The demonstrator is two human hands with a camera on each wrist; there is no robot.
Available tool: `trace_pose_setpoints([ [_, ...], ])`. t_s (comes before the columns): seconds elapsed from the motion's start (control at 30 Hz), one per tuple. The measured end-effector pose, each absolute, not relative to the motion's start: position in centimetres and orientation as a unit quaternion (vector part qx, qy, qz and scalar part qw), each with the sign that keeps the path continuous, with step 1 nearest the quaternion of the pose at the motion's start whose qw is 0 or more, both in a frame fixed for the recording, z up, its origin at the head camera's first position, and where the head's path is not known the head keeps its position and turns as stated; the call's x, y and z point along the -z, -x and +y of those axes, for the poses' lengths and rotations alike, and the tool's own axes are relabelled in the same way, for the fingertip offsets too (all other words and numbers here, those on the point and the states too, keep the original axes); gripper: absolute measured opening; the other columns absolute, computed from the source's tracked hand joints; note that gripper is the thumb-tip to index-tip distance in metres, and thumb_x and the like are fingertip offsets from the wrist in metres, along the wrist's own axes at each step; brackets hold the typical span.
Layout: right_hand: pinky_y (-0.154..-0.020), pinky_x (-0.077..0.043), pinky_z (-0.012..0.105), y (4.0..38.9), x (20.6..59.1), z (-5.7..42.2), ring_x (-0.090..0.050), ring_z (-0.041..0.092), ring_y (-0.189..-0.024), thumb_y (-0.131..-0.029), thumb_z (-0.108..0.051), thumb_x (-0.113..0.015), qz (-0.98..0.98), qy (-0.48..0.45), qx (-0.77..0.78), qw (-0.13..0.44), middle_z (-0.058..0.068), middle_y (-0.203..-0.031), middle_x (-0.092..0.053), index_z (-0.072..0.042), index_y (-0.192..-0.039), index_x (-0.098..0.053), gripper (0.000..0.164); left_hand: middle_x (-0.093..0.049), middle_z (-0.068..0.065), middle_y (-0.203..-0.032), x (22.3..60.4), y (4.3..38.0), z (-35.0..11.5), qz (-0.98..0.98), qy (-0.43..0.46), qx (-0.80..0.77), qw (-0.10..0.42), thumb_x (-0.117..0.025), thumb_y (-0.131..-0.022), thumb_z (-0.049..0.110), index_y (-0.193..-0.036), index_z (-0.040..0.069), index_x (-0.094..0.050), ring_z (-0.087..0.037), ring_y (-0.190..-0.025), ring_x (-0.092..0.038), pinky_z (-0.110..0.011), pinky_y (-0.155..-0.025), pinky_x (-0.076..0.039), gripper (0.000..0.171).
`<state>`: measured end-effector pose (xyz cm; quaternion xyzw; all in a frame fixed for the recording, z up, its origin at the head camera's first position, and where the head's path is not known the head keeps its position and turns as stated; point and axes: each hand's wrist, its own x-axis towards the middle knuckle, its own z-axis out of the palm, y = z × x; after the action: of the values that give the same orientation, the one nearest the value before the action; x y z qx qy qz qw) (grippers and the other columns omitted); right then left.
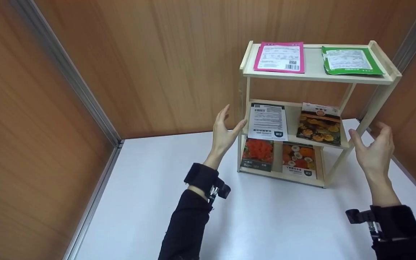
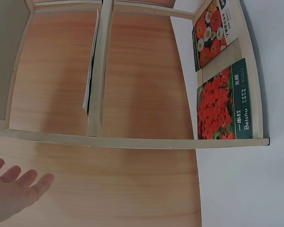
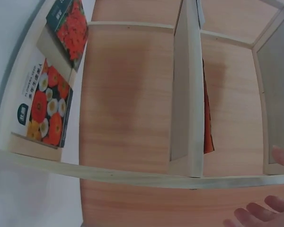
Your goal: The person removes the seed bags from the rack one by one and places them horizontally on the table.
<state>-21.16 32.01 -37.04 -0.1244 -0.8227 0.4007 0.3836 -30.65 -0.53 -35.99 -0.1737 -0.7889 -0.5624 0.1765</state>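
A pale wooden three-tier shelf (image 1: 312,66) stands on the white table. Beside its left upright is my left hand (image 1: 224,135), thumb spread from the fingers, holding nothing. On the opposite side, my right hand (image 1: 376,151) is by the right upright, its palm turned inward and nothing held. On the top tier lie a pink packet (image 1: 279,68) and a green packet (image 1: 350,59). The middle tier bears a white-and-black packet (image 1: 267,121) and a marigold seed packet (image 1: 319,126). A red-flower packet (image 2: 215,106) and an orange-and-white-flower packet (image 3: 49,101) lie on the bottom tier.
Behind the shelf rises a wood-grain wall (image 1: 179,72), with further panels at left and right. A metal corner strip (image 1: 74,77) runs down the left corner. The white tabletop (image 1: 150,180) extends left and in front of the shelf.
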Motion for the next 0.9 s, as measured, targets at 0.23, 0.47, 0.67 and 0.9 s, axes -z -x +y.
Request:
trace_pose_setpoints([
  [0.23, -0.081, -0.045, 0.042, 21.8, 37.7, 32.1, -0.046, 0.037, -0.108, -0.084, -0.023, -0.059, -0.827, 0.125, -0.421, 0.350, 0.021, -0.122, -0.045, 0.005, -0.126, -0.033, 0.057, -0.033, -0.012, -0.137, 36.1, 31.7, 0.4, -0.772, 0.156, 0.600, 0.139, -0.065, -0.081, 0.024, -0.137, 0.005, -0.030, -0.027, -0.120, -0.036, -0.038, -0.092, -0.038, 0.069],
  [0.47, -0.062, -0.037, 0.006, 22.2, 37.8, 31.8, -0.055, 0.029, -0.092, -0.082, -0.020, -0.061, -0.812, 0.114, -0.410, 0.400, 0.019, -0.110, -0.054, 0.005, -0.120, -0.042, 0.049, -0.036, -0.014, -0.134, 36.0, 32.2, 1.3, -0.750, 0.167, 0.630, 0.111, -0.062, -0.083, 0.022, -0.137, 0.003, -0.027, -0.030, -0.119, -0.038, -0.037, -0.093, -0.038, 0.067],
  [0.67, -0.066, -0.040, 0.009, 22.3, 38.0, 31.8, -0.050, -0.005, -0.076, -0.082, -0.017, -0.062, -0.797, 0.108, -0.402, 0.438, 0.018, -0.100, -0.060, 0.005, -0.113, -0.049, 0.040, -0.042, -0.019, -0.128, 35.8, 32.4, 1.7, -0.742, 0.182, 0.636, 0.111, -0.058, -0.086, 0.019, -0.134, 0.000, -0.032, -0.028, -0.114, -0.043, -0.034, -0.094, -0.037, 0.058],
  [0.9, -0.068, -0.042, 0.008, 22.8, 38.2, 32.0, -0.050, -0.007, -0.074, -0.084, -0.010, -0.057, -0.788, 0.103, -0.386, 0.468, 0.017, -0.094, -0.061, 0.010, -0.106, -0.052, 0.030, -0.055, -0.018, -0.111, 35.5, 32.8, 1.6, -0.735, 0.177, 0.641, 0.134, -0.053, -0.089, 0.010, -0.125, -0.005, -0.045, -0.024, -0.100, -0.055, -0.024, -0.083, -0.045, 0.040],
])
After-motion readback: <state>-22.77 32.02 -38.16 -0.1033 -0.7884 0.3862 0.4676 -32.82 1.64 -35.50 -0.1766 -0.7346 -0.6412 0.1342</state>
